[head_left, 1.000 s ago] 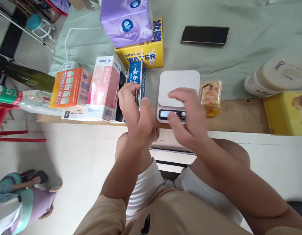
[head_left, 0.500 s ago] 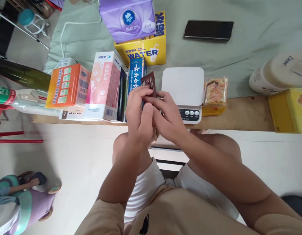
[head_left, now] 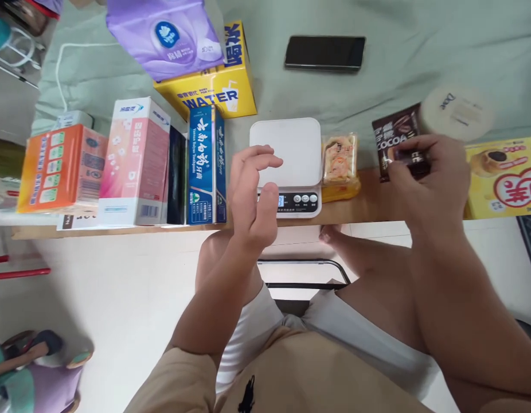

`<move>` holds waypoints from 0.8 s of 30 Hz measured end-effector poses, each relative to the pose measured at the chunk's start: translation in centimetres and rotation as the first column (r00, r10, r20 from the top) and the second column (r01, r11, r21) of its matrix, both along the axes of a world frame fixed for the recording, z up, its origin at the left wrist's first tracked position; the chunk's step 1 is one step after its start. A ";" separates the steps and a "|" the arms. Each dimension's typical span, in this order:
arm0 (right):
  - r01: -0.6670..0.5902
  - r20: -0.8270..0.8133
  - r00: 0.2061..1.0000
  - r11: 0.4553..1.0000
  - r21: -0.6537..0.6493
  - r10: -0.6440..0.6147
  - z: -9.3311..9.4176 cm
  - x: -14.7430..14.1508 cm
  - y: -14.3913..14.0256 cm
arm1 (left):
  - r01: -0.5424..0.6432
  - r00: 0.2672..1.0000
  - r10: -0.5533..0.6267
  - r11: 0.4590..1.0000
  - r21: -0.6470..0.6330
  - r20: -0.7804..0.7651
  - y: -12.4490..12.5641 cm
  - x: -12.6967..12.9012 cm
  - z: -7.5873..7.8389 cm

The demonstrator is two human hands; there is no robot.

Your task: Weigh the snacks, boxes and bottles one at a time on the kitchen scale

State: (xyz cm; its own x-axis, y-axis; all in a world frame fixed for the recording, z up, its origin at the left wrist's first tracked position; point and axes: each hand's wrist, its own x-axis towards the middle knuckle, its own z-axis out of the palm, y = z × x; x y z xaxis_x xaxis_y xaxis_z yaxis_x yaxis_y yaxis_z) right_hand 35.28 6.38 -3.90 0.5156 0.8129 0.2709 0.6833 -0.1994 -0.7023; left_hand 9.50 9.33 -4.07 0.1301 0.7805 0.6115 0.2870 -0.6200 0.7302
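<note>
At the right, my right hand point(head_left: 433, 178) pinches a dark brown snack packet marked COCOA point(head_left: 392, 137), held low beside a round white Dove tub point(head_left: 459, 112). My left hand point(head_left: 253, 192) is empty, its fingers apart and slightly curled, in front of the left edge of a white kitchen scale point(head_left: 287, 149). The scale's display is lit, partly hidden by my left thumb. Right of the scale, a wrapped cracker packet point(head_left: 340, 160) rests on an orange-yellow packet point(head_left: 345, 190).
Left stand a blue toothpaste box point(head_left: 200, 166), a pink-white box point(head_left: 132, 160) and an orange pack point(head_left: 61, 169). Behind are a yellow WATER box point(head_left: 214, 94), a purple tissue pack point(head_left: 166, 40) and a phone point(head_left: 324, 53). A yellow snack box point(head_left: 502, 180) sits at the right edge.
My hands have separated. The right hand has carried the brown packet from the middle to the right, while the left stays near the scale, empty. The view has turned toward the right.
</note>
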 end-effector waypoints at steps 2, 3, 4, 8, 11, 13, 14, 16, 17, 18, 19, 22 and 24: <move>-0.001 -0.010 1.000 0.993 -0.119 0.000 -0.6 0.8 -0.1 | 0.022 1.000 -0.022 1.000 -0.009 0.014 0.2 0.6 0.0; -0.021 -0.028 0.999 0.988 -0.151 0.017 -0.7 0.9 -0.1 | 0.029 0.999 -0.028 0.999 -0.014 0.028 0.3 0.8 -0.1; -0.049 -0.047 0.998 0.984 -0.170 0.042 -0.7 0.8 0.0 | 0.028 0.999 -0.027 0.999 -0.024 0.040 0.3 1.0 -0.1; -0.184 -0.064 0.983 0.960 -0.212 0.175 -0.3 -0.4 0.0 | -0.040 0.999 0.042 0.996 -0.075 0.031 0.3 1.1 -0.1; -0.138 0.036 0.988 0.953 -0.271 0.153 -0.2 -1.1 -0.5 | -0.129 0.992 0.129 0.990 -0.055 -0.002 0.3 0.7 0.0; -0.122 0.101 0.984 0.966 -0.230 0.148 0.0 -1.4 -1.0 | -0.173 0.985 0.173 0.984 -0.035 0.001 0.4 0.3 -0.1; -0.149 0.123 0.978 0.974 -0.169 0.171 0.3 -1.7 -1.2 | -0.189 0.982 0.190 0.982 -0.028 0.006 0.5 0.1 -0.1; -0.242 0.160 0.958 0.970 0.008 0.238 1.1 -2.6 -1.5 | -0.224 0.974 0.224 0.974 -0.027 -0.001 0.7 -0.4 -0.2; -0.290 0.170 0.947 0.952 0.097 0.271 1.6 -3.3 -1.5 | -0.247 0.969 0.247 0.969 -0.021 -0.013 0.8 -0.8 -0.2; -0.336 0.172 0.936 0.925 0.179 0.307 2.0 -4.2 -1.6 | -0.277 0.960 0.277 0.961 -0.013 -0.031 1.0 -1.1 -0.3; -0.381 0.163 0.923 0.894 0.238 0.350 2.4 -5.3 -1.6 | -0.314 0.948 0.313 0.950 -0.002 -0.052 1.1 -1.6 -0.3; -0.538 0.085 0.839 0.794 0.282 0.537 2.9 -9.3 -1.7 | -0.421 0.898 0.423 0.906 0.046 -0.117 1.2 -3.2 -0.2; -0.641 -0.008 0.750 0.731 0.235 0.661 2.5 -12.3 -1.6 | -0.456 0.876 0.457 0.889 0.042 -0.157 1.1 -4.3 -0.2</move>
State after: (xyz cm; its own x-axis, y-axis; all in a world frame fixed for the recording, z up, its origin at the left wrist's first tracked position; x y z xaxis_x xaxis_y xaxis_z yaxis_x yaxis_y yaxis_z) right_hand 22.99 4.78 -1.42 -0.0905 0.8884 0.4501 0.5275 0.4262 -0.7350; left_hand 5.20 10.43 -4.25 -0.1450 0.7745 0.6157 0.6498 -0.3947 0.6495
